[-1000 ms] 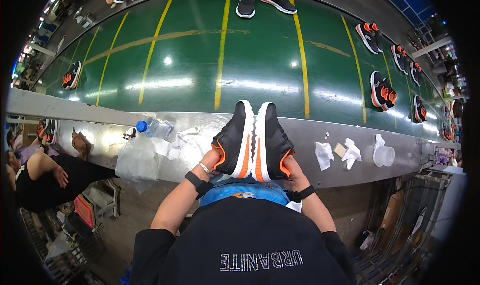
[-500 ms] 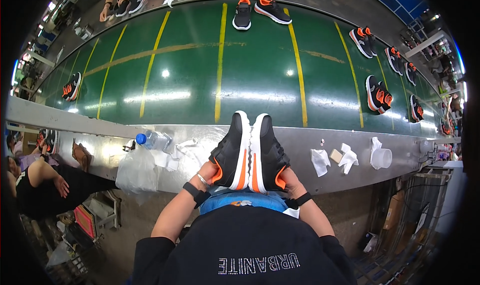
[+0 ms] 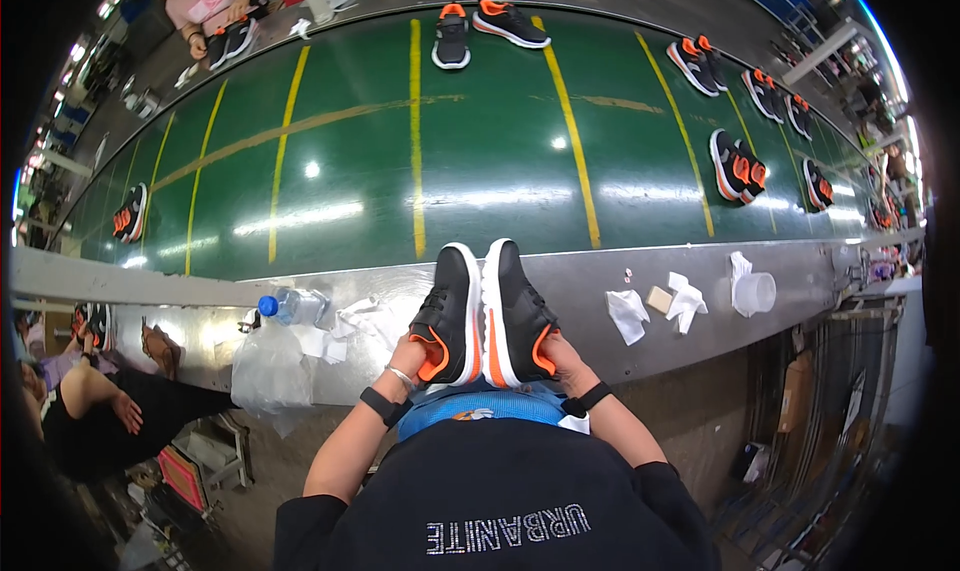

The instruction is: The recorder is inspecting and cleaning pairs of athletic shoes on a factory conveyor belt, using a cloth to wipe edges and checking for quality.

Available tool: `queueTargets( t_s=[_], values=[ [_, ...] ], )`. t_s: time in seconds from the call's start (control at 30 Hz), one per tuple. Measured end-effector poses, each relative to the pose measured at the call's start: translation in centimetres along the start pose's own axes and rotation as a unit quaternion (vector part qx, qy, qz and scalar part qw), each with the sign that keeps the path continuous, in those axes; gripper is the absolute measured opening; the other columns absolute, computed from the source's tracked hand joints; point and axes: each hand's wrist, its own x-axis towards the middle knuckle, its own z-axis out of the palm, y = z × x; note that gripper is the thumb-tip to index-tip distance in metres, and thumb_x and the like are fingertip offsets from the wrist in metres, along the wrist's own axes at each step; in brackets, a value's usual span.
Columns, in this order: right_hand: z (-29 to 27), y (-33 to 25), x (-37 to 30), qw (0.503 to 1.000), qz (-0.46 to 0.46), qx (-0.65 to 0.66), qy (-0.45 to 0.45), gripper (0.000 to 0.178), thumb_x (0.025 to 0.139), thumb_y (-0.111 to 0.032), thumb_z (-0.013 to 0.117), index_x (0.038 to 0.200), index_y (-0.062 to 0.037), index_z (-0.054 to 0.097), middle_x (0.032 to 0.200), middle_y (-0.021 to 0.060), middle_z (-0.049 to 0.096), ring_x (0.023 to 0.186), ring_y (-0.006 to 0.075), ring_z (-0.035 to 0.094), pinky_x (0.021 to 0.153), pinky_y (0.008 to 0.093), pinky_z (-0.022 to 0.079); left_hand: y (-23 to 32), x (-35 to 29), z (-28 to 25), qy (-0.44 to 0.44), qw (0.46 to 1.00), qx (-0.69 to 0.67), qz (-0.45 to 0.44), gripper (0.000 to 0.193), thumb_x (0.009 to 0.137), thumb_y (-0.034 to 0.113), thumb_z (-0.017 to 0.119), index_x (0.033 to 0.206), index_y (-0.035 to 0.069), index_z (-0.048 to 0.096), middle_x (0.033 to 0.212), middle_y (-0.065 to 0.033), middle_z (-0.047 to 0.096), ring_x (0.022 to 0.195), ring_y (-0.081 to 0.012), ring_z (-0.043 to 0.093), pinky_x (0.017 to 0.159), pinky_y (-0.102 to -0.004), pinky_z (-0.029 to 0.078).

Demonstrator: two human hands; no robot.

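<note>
At the far left, we see another person's bare hand [image 3: 126,411] hanging relaxed over black cloth. Next comes a clear plastic bottle with a blue cap [image 3: 298,308] on the smooth, shiny grey metal ledge [image 3: 580,366], with a limp, wrinkled, translucent plastic bag [image 3: 268,369] nearer us and crumpled white sheets [image 3: 368,317] beside them.

Our left forearm slants inward, a black wristband [image 3: 384,408] around it. The left hand [image 3: 406,357] is curled closed around the heel opening of a black shoe with orange lining and a thick white-and-orange sole [image 3: 446,311]; we cannot tell how its hidden fingertips lie. Just beside it, over the ledge, is its matching black-and-orange mate [image 3: 517,306]. Both rounded toes point away from us, the soles turned toward each other. The right hand [image 3: 566,359] mirrors the left, closed at the mate's heel opening, its fingertips partly hidden too, the forearm angling inward.

Further right lie a creased white cloth piece [image 3: 627,316], a small tan block [image 3: 659,299], and a round, translucent plastic tub [image 3: 757,294]. Beyond the ledge, the glossy green belt [image 3: 350,176] carries more shoes.
</note>
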Motion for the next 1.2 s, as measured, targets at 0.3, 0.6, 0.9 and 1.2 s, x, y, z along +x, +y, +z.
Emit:
queueTargets(
  t_s=[0.3, 0.6, 0.9, 1.2],
  values=[
    [0.0, 1.7, -1.8, 0.996, -0.022, 0.09, 0.021, 0.031, 0.079, -0.003, 0.048, 0.11, -0.0015, 0.053, 0.103, 0.0079, 0.058, 0.091, 0.0167, 0.057, 0.079, 0.0277, 0.047, 3.7, -7.5, 5.8, 0.003, 0.842, 0.427, 0.329, 0.066, 0.072, 0.007, 0.051, 0.131, -0.004, 0.023, 0.126, -0.0222, 0.034, 0.116, -0.0312, 0.037, 0.097, -0.0383, 0.029],
    [-4.4, -5.4, -6.5, 0.941, -0.169, -0.292, -0.018, 0.056, 0.072, -0.021, 0.067, 0.124, -0.0136, 0.045, 0.116, 0.0074, 0.047, 0.1, 0.0169, 0.049, 0.083, 0.0303, 0.043, 1.5, -5.0, 11.6, -0.164, 0.983, 0.038, -0.067, 0.049, 0.089, 0.025, 0.044, 0.129, 0.002, 0.029, 0.119, -0.0097, 0.048, 0.105, -0.0192, 0.05, 0.09, -0.03, 0.039],
    [-15.5, -3.6, 0.5, 0.64, -0.374, -0.583, 0.333, 0.027, 0.068, -0.011, 0.064, 0.095, -0.0081, 0.06, 0.086, 0.0068, 0.056, 0.084, 0.0234, 0.05, 0.076, 0.0359, 0.039, -2.0, -5.7, 12.2, -0.057, 0.99, 0.083, -0.103, 0.043, 0.088, 0.024, 0.046, 0.124, 0.001, 0.036, 0.114, -0.0101, 0.051, 0.102, -0.0197, 0.052, 0.088, -0.0315, 0.042],
    [-23.5, -15.2, -13.6, 0.857, -0.343, -0.087, 0.375, 0.014, 0.082, -0.007, 0.055, 0.093, -0.0019, 0.06, 0.073, -0.0015, 0.055, 0.065, 0.0045, 0.05, 0.057, 0.0195, 0.041, -2.4, -4.6, 15.4, -0.09, 0.987, 0.091, -0.098, 0.041, 0.088, 0.026, 0.043, 0.121, 0.0, 0.039, 0.113, -0.0135, 0.053, 0.1, -0.0246, 0.055, 0.087, -0.0345, 0.044]
  ],
)
